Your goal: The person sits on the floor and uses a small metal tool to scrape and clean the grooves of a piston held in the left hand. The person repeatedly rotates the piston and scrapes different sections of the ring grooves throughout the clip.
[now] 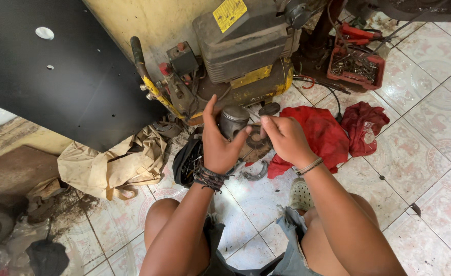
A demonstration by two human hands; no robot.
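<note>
this is a small repair workshop, set up on a tiled floor (430, 168) that is stained with grease and dirt. a grimy yellow air compressor (235, 61) stands against the wall, a red tray of bolts and tools (356, 64) sits near it, oily red rags (338, 130) lie spread about, and a metal piston (233, 120) and other engine parts (256, 171) lie loose on the floor.

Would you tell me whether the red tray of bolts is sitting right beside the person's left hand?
No, the red tray sits far off at the upper right, while the left hand holds a grey metal cylinder.
</note>
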